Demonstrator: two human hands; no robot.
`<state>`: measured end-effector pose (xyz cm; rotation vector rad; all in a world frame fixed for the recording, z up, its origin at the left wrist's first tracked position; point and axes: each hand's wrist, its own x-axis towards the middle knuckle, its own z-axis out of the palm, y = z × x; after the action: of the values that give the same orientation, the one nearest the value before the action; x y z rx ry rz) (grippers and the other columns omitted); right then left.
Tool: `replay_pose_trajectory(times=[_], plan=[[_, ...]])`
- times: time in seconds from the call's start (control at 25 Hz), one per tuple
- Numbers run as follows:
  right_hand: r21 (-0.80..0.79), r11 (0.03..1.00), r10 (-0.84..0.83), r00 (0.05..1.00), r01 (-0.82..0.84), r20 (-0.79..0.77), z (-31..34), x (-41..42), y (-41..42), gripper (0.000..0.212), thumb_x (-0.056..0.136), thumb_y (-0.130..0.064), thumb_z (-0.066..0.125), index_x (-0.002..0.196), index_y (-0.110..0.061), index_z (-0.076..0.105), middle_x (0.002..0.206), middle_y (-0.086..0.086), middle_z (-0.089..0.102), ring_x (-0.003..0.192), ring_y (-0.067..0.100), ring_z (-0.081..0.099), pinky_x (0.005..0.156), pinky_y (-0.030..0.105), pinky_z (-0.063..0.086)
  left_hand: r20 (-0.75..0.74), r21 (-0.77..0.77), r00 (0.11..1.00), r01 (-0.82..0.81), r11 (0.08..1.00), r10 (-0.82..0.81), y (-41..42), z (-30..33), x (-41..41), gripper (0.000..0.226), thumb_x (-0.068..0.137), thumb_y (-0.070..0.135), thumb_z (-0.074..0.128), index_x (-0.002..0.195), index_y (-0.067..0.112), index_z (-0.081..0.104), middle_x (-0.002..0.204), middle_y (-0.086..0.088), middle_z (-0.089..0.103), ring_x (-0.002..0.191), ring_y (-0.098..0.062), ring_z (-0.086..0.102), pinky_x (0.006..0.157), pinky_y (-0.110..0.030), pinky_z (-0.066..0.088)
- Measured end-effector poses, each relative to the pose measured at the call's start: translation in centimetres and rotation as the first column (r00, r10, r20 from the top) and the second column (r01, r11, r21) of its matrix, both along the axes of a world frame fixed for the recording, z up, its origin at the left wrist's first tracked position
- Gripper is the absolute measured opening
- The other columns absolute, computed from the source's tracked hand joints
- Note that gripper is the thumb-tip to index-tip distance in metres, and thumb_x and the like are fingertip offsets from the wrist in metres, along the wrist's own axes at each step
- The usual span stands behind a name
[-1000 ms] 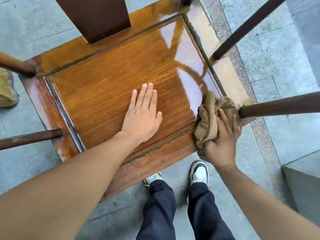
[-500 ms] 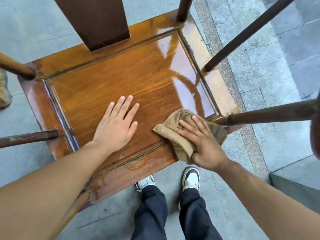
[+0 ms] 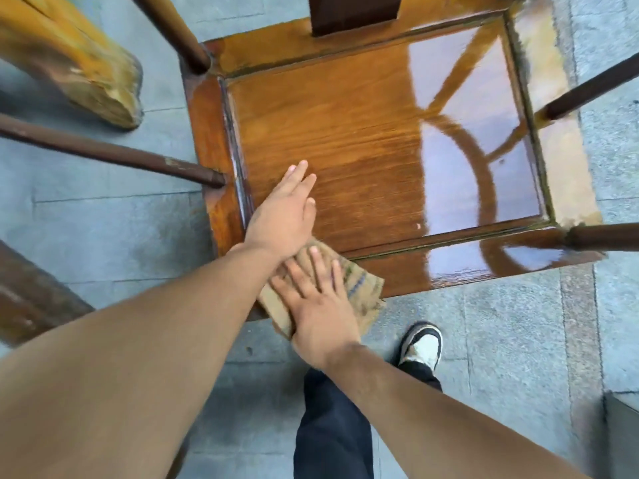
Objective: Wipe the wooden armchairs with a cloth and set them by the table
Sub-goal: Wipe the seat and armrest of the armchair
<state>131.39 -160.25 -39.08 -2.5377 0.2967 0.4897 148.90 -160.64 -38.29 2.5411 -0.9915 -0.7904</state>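
Observation:
I look straight down on a wooden armchair's glossy orange-brown seat (image 3: 363, 133), with dark arm rails at both sides and a dark back splat at the top. My left hand (image 3: 285, 212) lies flat with straight fingers on the seat's near left part. A tan cloth (image 3: 359, 288) lies on the seat's front left edge, partly hanging over it. My right hand (image 3: 320, 302) presses flat on the cloth with fingers spread, just below my left wrist. The seat's right half shines wet.
A thick worn yellow-brown wooden leg (image 3: 79, 67) stands at the upper left. A dark wooden piece (image 3: 31, 299) sits at the left edge. My legs and a shoe (image 3: 420, 344) are on the grey stone paving below the seat's front edge.
My right hand has slid the cloth leftward along the seat's front, from the right corner to the front left edge. My left hand has stayed flat on the seat, nearer its left side.

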Motion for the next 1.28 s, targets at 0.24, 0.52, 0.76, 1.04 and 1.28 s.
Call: replay_pose_trajectory(times=[0.24, 0.52, 0.76, 1.04, 1.28], plan=[[0.001, 0.947, 0.32, 0.941, -0.322, 0.111, -0.9, -1.5, -2.1, 0.073, 0.089, -0.021, 0.033, 0.161, -0.029, 0.027, 0.169, -0.002, 0.023, 0.158, 0.035, 0.003, 0.121, 0.043, -0.023, 0.092, 0.143, 0.996, -0.007, 0.99, -0.006, 2.7, 0.1, -4.1, 0.058, 0.105, 0.028, 0.037, 0.159, 0.024, 0.015, 0.168, 0.002, -0.005, 0.154, -0.017, -0.006, 0.125, -0.038, 0.004], [0.035, 0.924, 0.376, 0.922, -0.38, 0.097, -0.6, -9.6, -16.1, 0.091, 0.063, 0.003, 0.067, 0.145, -0.035, 0.057, 0.165, -0.017, 0.029, 0.159, 0.02, 0.002, 0.127, 0.054, 0.004, 0.11, 0.081, 0.955, -0.286, 0.955, 0.277, 6.0, -0.6, -9.7, 0.056, 0.104, 0.025, 0.039, 0.157, 0.023, 0.023, 0.168, 0.0, 0.003, 0.154, -0.019, 0.0, 0.125, -0.041, 0.009], [0.118, 0.893, -0.444, 0.894, 0.435, 0.062, -0.3, -10.7, -18.8, 0.095, 0.075, 0.005, 0.065, 0.156, -0.037, 0.037, 0.165, -0.011, 0.023, 0.158, 0.016, 0.006, 0.128, 0.053, 0.006, 0.167, 0.195, 0.97, -0.208, 0.958, 0.177, 10.5, -0.4, -16.6, 0.064, 0.103, 0.029, 0.035, 0.159, 0.013, 0.007, 0.167, -0.007, -0.007, 0.153, -0.02, -0.01, 0.125, -0.043, 0.006], [-0.079, 0.938, -0.339, 0.941, 0.337, -0.002, -0.3, -4.2, -8.3, 0.091, 0.073, -0.021, 0.063, 0.158, -0.037, 0.033, 0.173, -0.005, -0.001, 0.156, 0.036, -0.018, 0.119, 0.054, -0.024, 0.074, 0.203, 0.962, -0.273, 0.94, 0.263, 12.8, 0.2, -19.2, 0.066, 0.101, 0.022, 0.039, 0.158, 0.008, 0.009, 0.166, -0.003, -0.007, 0.153, -0.014, -0.012, 0.125, -0.035, 0.013], [-0.041, 0.983, 0.182, 0.983, -0.18, 0.024, 0.2, -9.6, -13.1, 0.066, 0.078, 0.002, 0.058, 0.136, -0.031, 0.06, 0.168, -0.017, 0.021, 0.159, 0.025, 0.003, 0.128, 0.046, -0.003, 0.056, 0.304, 0.924, -0.376, 0.875, 0.378, 9.9, 1.5, -21.1, 0.073, 0.096, 0.024, 0.048, 0.157, 0.004, 0.013, 0.166, -0.011, -0.008, 0.154, -0.022, -0.007, 0.123, -0.041, 0.02]])
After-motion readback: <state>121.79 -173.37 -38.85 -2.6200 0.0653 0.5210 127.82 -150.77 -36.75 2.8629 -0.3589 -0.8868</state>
